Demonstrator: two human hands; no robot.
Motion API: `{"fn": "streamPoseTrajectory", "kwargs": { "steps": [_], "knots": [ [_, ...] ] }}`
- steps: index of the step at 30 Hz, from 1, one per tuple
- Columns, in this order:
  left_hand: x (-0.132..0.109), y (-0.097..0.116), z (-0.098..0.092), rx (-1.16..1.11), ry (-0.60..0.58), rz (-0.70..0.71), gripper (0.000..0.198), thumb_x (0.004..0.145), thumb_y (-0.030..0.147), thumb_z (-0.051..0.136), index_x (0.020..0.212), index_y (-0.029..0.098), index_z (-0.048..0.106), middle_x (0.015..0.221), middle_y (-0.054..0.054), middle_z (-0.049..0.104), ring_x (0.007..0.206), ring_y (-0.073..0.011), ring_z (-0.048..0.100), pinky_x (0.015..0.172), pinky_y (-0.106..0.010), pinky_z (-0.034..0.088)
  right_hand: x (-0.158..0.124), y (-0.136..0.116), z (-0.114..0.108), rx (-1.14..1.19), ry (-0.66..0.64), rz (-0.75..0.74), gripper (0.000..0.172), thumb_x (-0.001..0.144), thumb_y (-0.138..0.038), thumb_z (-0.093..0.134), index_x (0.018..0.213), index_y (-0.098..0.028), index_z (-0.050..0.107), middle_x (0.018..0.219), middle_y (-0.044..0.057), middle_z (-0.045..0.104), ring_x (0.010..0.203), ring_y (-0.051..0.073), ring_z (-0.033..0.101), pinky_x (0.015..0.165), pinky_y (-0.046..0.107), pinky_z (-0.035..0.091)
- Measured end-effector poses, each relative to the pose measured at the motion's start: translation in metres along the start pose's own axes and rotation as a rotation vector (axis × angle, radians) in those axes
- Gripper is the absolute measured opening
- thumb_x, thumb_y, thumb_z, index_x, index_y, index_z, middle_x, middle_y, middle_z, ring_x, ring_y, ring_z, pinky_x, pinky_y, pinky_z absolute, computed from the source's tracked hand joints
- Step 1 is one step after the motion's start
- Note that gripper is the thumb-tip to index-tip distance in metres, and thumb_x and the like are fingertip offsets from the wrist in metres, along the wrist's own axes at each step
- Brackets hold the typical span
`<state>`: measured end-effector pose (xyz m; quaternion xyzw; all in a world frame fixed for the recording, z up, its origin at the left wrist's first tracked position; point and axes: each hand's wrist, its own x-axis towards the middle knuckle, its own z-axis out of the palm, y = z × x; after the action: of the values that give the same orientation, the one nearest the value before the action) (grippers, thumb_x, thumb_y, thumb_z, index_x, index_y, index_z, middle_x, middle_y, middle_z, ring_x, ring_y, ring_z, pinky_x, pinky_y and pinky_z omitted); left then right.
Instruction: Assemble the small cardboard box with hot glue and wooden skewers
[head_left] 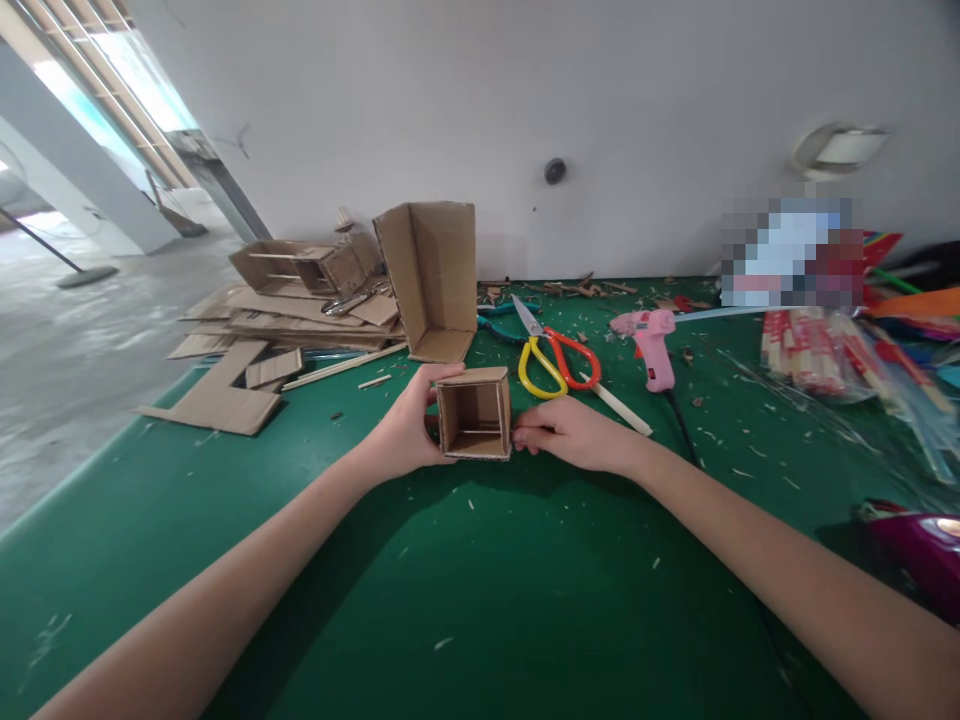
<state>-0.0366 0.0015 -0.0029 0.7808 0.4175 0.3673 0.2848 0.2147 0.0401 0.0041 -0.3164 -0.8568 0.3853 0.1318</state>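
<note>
In the middle of the head view a small open cardboard box faces me, with a thin stick running across its inside. My left hand is closed round the box's left side, thumb on top and fingers behind and below. Close against the right side is my right hand, its fingers curled together; whatever they pinch is hidden. Just behind the box stands a taller folded cardboard piece. Scissors with one yellow and one red handle lie beyond my right hand. A pink glue gun stands farther right.
Cardboard sheets and another cardboard box are piled at the left. A pale flat stick lies near the glue gun. Bundled sticks in plastic and a purple iron are at the right. Scraps dot the green tabletop.
</note>
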Motion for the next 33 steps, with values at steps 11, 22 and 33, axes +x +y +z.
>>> {"fn": "streamPoseTrajectory", "kwargs": {
  "steps": [11, 22, 33],
  "knots": [
    [0.001, 0.006, 0.003, 0.112, 0.081, 0.019, 0.086, 0.057, 0.026, 0.085, 0.127, 0.022, 0.036, 0.130, -0.014, 0.048, 0.112, -0.0304, 0.058, 0.089, -0.045, 0.054, 0.002, 0.015, -0.004, 0.294, 0.021, 0.066, 0.022, 0.087, -0.038, 0.057, 0.080, -0.019, 0.066, 0.079, 0.003, 0.069, 0.070, 0.013, 0.061, 0.071, 0.031, 0.050],
    [0.001, 0.003, 0.008, 0.175, 0.119, 0.162, 0.087, 0.059, 0.032, 0.086, 0.129, 0.023, 0.034, 0.133, -0.016, 0.045, 0.123, -0.0316, 0.052, 0.096, -0.045, 0.051, 0.004, 0.009, 0.001, 0.219, 0.118, 0.123, 0.021, 0.081, -0.038, 0.064, 0.073, -0.019, 0.065, 0.068, 0.001, 0.066, 0.063, 0.012, 0.059, 0.062, 0.028, 0.046],
    [-0.001, 0.007, 0.008, 0.121, 0.091, 0.093, 0.089, 0.059, 0.029, 0.085, 0.131, 0.024, 0.034, 0.133, -0.014, 0.045, 0.120, -0.0310, 0.053, 0.093, -0.044, 0.053, 0.003, 0.009, 0.003, 0.239, 0.144, 0.141, 0.021, 0.079, -0.039, 0.066, 0.071, -0.019, 0.062, 0.066, 0.000, 0.062, 0.063, 0.013, 0.058, 0.061, 0.029, 0.046]
  ]
}}
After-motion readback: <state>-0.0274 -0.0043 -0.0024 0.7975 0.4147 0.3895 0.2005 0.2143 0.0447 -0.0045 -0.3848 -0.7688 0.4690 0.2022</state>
